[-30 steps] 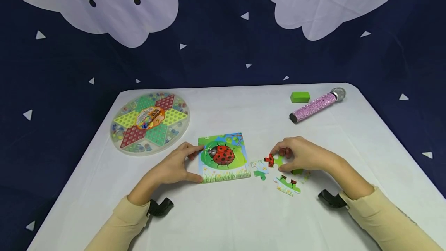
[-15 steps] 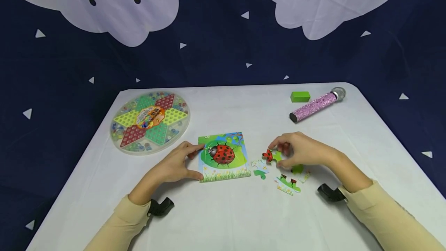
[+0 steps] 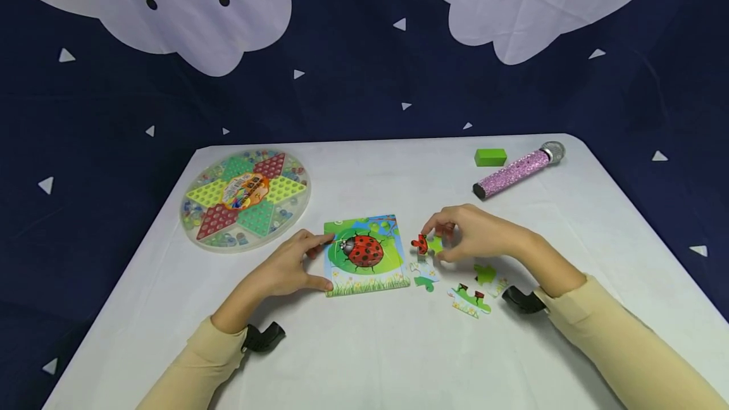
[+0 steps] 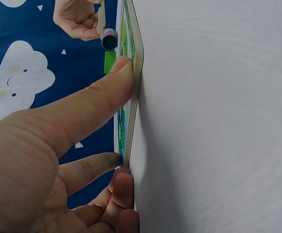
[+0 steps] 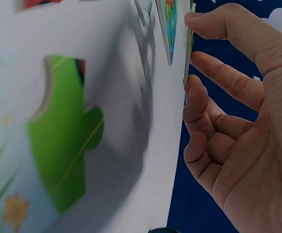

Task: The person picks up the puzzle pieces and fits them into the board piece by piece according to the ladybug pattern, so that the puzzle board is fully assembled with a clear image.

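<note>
A square ladybug picture puzzle (image 3: 364, 274) lies flat near the middle of the table. My left hand (image 3: 290, 271) rests at its left side, thumb on the near corner and index finger further up the edge. In the left wrist view, the thumb (image 4: 99, 104) presses the rim while the other fingers bend beside it. To the right, my right hand (image 3: 475, 233) pinches a red and green jigsaw piece (image 3: 419, 245) between thumb and fingers. The right wrist view shows that piece (image 5: 188, 53) edge-on, raised over the table.
Several loose jigsaw pieces (image 3: 469, 302) lie right of the puzzle, one of them (image 3: 425, 276) close to its edge. A round Chinese checkers board (image 3: 256, 220) stands at back left. A green block (image 3: 490, 157) and a pink glittery microphone (image 3: 512, 174) lie at back right.
My right hand has moved left with the jigsaw piece, closer to the ladybug puzzle, uncovering loose pieces behind it. My left hand has stayed in place.
</note>
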Tool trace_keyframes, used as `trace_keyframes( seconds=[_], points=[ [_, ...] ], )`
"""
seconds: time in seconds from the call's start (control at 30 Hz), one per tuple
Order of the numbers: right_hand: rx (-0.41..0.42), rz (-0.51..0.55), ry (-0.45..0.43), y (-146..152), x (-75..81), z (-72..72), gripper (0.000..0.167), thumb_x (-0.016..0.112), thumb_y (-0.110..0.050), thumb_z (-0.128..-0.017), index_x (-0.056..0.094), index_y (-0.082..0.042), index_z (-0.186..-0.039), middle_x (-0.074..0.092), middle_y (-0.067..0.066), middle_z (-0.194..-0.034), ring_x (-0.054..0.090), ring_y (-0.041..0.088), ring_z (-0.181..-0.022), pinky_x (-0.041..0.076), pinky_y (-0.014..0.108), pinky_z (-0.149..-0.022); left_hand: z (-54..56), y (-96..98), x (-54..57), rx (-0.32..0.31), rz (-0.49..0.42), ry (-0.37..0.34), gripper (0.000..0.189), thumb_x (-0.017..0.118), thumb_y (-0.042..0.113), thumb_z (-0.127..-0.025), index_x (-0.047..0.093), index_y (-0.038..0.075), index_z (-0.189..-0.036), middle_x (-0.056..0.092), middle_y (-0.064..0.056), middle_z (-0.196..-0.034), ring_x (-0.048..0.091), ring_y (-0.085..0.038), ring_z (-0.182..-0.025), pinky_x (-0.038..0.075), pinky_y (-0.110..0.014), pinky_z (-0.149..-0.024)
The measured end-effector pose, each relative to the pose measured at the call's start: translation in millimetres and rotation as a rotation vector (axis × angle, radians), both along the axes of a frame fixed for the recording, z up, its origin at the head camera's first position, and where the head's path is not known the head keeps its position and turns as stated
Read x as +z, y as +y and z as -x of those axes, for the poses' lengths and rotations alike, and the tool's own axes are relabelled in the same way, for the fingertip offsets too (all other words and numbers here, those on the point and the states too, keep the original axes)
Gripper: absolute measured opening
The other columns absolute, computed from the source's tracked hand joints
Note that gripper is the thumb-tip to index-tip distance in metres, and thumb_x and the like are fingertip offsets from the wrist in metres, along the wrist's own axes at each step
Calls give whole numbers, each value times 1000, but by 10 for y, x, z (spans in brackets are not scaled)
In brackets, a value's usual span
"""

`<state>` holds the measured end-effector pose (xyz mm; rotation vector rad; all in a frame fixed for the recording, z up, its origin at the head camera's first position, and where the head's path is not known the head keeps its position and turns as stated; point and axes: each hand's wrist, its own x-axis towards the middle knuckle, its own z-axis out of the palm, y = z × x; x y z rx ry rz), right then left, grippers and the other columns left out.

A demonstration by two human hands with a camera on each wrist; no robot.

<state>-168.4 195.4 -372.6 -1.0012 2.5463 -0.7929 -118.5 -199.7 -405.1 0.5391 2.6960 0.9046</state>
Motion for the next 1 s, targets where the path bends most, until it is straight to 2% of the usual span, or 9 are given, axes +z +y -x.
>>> trace_keyframes(
  seconds=[0.23,0.47,0.77,1.0],
  points=[
    [36,-18,5,-171,16,69,38,88,-21,-84,78,-22,-121,69,-6,-100,63,14,-91,53,32,-84,3,4,17,7,5,7,96,100,30,-75,55,9,-158,57,-6,-116,53,-19,-105,44,-40,-95],
    [73,-28,10,-352,10,132,39,88,-24,-85,77,-21,-122,69,-5,-102,62,12,-92,53,33,-85,-1,19,12,7,9,-1,97,99,32,-77,53,10,-159,56,-6,-116,52,-19,-106,45,-39,-94],
    [101,-34,15,-477,-25,199,39,88,-23,-85,77,-19,-123,68,-3,-102,59,13,-92,51,34,-85,11,39,25,6,16,-8,97,98,34,-78,52,11,-160,54,-7,-116,49,-19,-102,41,-36,-87],
    [138,-20,18,-550,-65,225,40,88,-23,-86,77,-14,-123,69,0,-103,59,12,-93,51,32,-86,4,33,31,6,21,-6,98,98,35,-77,52,11,-160,54,-6,-115,48,-19,-102,40,-36,-88]
  ],
)
